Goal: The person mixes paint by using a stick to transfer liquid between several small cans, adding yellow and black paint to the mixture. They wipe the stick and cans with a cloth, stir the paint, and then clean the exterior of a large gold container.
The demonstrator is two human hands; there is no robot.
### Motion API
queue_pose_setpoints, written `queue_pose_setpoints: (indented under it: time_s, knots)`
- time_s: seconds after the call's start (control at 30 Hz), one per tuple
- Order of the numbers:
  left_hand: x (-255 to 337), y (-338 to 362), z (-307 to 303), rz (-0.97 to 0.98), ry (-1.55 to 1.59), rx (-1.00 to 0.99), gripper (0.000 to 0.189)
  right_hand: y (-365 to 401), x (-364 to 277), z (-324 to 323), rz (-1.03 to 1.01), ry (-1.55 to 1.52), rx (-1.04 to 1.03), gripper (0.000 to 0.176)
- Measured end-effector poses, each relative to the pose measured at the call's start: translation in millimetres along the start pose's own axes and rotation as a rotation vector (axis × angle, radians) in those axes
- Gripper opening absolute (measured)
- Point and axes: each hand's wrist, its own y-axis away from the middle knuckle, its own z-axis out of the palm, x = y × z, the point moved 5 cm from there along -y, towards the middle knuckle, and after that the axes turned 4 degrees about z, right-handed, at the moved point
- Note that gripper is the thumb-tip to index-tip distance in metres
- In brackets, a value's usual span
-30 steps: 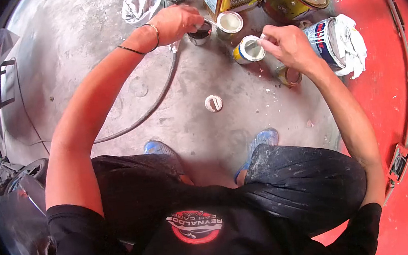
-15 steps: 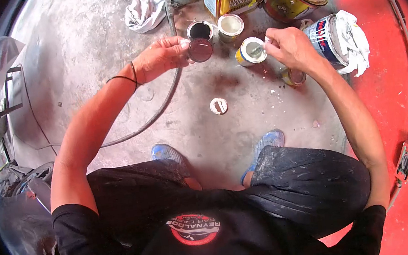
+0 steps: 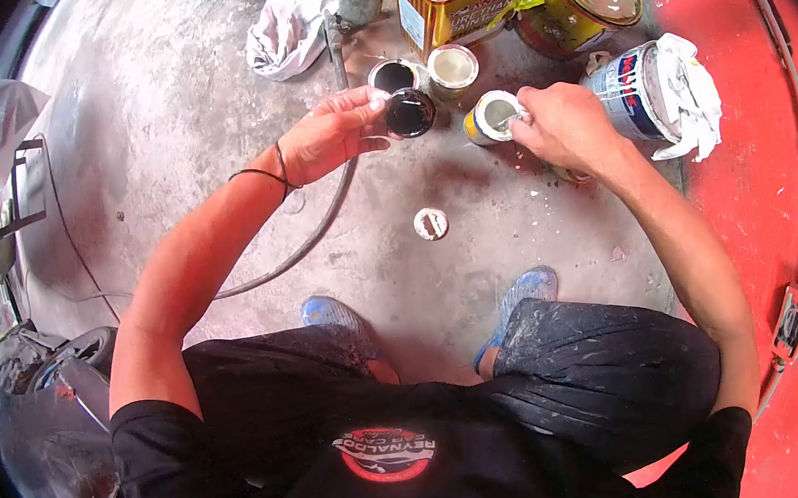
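Fingertips and thumb of the left hand [image 3: 329, 140] pinch the edge of a dark lid [image 3: 410, 114], near the upper middle of the frame, its face glossy black and turned up toward the viewer. Just above it in the frame stands a can of black contents [image 3: 394, 75]; the lid overlaps that can's lower edge in this view, and I cannot tell whether the two touch. To the right, the right hand [image 3: 569, 124] has thumb and fingers drawn together at the rim of a yellow-labelled can [image 3: 478, 128] with pale grey contents; whether they grip the rim or something slim dipping inside, I cannot tell. A can of cream contents [image 3: 453, 68] sits between, close beside the black one. The lid seems the likeliest source of trouble: it is held at one edge only, so a slack pinch could let it swing or drop, and if its coating is wet, black could drip onto the floor [image 3: 211, 123] or stain the fingers. Carried rightward while tilted, it might spot the cream. On the other side, uneven pressure on the rim could tip the yellow-labelled can, which leans slightly in view, and spill its grey.
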Motion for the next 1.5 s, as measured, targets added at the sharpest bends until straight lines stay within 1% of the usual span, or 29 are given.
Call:
queue_pose_setpoints:
  time_s: [0.07, 0.17, 0.27, 0.43, 0.5, 0.53, 0.63, 0.67, 0.77, 0.9, 0.97, 1.03, 1.13, 1.23, 1.3, 1.33, 1.43, 1.47, 1.5]
  knots:
    - [1, -1, 2, -0.002, -0.046, 0.040, 0.018, -2, -1, 2, -0.027, 0.067, 0.036, 0.026]
    - [5, -1, 2, 0.001, -0.117, 0.165, 0.018, -5, -2, 2, -0.083, 0.193, 0.128, 0.021]
    - [1, -8, -16, 0.011, -0.255, 0.223, 0.020, -6, -3, 3, -0.115, 0.287, 0.190, 0.016]
    - [24, -22, -25, 0.098, -0.622, 0.287, 0.026, 1, -10, 0, -0.147, 0.351, 0.257, 0.016]
    - [40, -34, -32, 0.138, -0.806, 0.288, 0.027, 1, -11, 1, -0.134, 0.361, 0.249, 0.017]
    - [44, -42, -35, 0.189, -0.839, 0.321, 0.028, 0, -12, 2, -0.129, 0.366, 0.246, 0.018]
    - [51, -65, -47, 0.170, -0.885, 0.308, 0.029, -2, -12, 2, -0.123, 0.362, 0.219, 0.015]
    - [53, -70, -49, 0.116, -0.919, 0.289, 0.028, -3, -11, 3, -0.126, 0.371, 0.218, 0.014]
    - [52, -82, -56, 0.096, -1.066, 0.359, 0.027, -4, -8, 3, -0.121, 0.380, 0.216, 0.012]
    - [54, -83, -63, 0.165, -1.293, 0.500, 0.026, 0, -8, 3, -0.119, 0.343, 0.218, 0.012]
    - [49, -82, -69, 0.182, -1.244, 0.525, 0.029, 1, -7, 5, -0.123, 0.334, 0.220, 0.012]
    - [45, -81, -75, 0.195, -1.197, 0.550, 0.033, 0, -5, 6, -0.124, 0.338, 0.216, 0.013]
    - [42, -66, -67, 0.379, -1.270, 0.651, 0.044, 3, -5, 5, -0.125, 0.309, 0.232, 0.012]
    - [36, -23, -15, 0.623, -1.757, 0.654, 0.062, 7, -3, 7, -0.111, 0.291, 0.220, 0.011]
    - [24, -4, 10, 0.527, -1.855, 0.574, 0.078, 9, -1, 8, -0.123, 0.264, 0.247, 0.011]
    - [16, -1, 12, 0.451, -1.840, 0.546, 0.086, 9, 0, 9, -0.131, 0.252, 0.259, 0.010]
    - [0, -3, 11, 0.339, -1.840, 0.584, 0.090, 7, 0, 10, -0.151, 0.238, 0.284, 0.010]
    - [-4, -6, 8, 0.274, -1.818, 0.588, 0.095, 7, 0, 10, -0.152, 0.239, 0.275, 0.010]
    - [-4, -9, 7, 0.265, -1.846, 0.582, 0.096, 7, 0, 11, -0.152, 0.234, 0.272, 0.011]
